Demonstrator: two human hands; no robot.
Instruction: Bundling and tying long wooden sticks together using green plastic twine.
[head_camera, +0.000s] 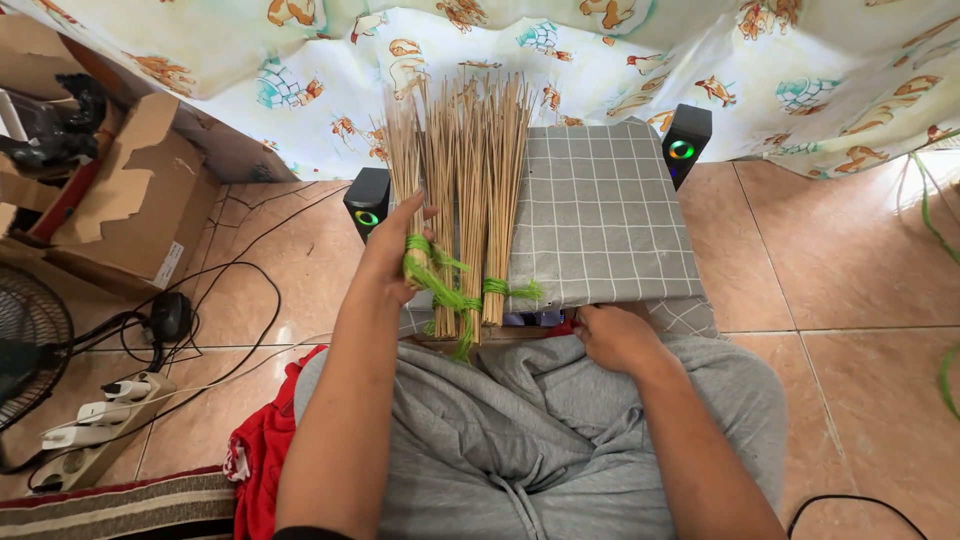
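Observation:
Several bundles of thin tan sticks (470, 170) lie side by side on a low stand covered with a grey checked cloth (600, 220), each tied near its end with green string (445, 290). My left hand (392, 250) rests on the leftmost bundle at its tied end, fingers spread over the sticks and string. My right hand (612, 335) sits closed at the stand's near edge on my lap, over the grey fabric of my clothes; whether it holds anything is hidden.
Two small black speakers with glowing rings (366, 203) (684, 140) flank the stand. Cardboard boxes (120, 200), cables, a power strip (95, 435) and a fan (25, 340) crowd the tiled floor at left. A patterned curtain (600, 50) hangs behind. Red cloth (262, 450) lies by my left leg.

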